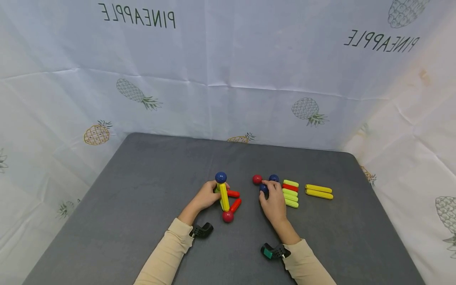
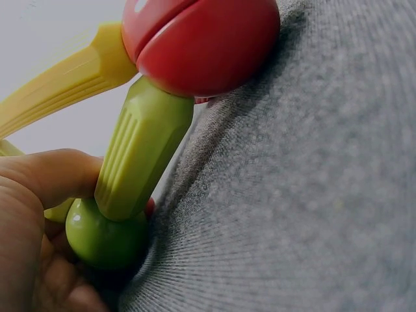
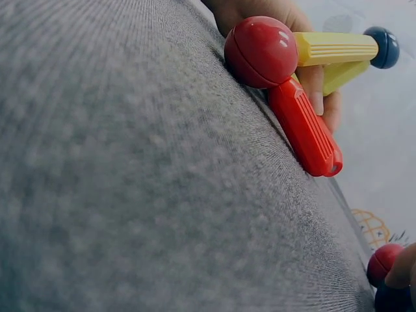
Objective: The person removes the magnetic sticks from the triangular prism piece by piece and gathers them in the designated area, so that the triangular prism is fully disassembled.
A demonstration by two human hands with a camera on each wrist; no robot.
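A frame of plastic rods and balls stands on the table: a blue ball (image 1: 221, 177) on top, a slanting yellow rod (image 1: 224, 197), a red ball (image 1: 228, 216) at the near corner, and two red rods (image 1: 236, 204) with free ends pointing right. My left hand (image 1: 206, 194) grips its left corner, thumb against a green rod (image 2: 144, 149) and fingers by the green ball (image 2: 107, 235). Over to the right, my right hand (image 1: 275, 204) pinches a loose blue ball (image 1: 263, 188) between thumb and index finger, on or close to the table.
Beside the right hand lie a loose red ball (image 1: 257, 179) and another blue ball (image 1: 274, 178). A row of yellow-green rods (image 1: 291, 197) with one red rod (image 1: 290, 187) is to its right. Farther right are two yellow rods (image 1: 319, 194). A pineapple-print curtain (image 1: 228, 59) borders the grey table (image 1: 160, 158).
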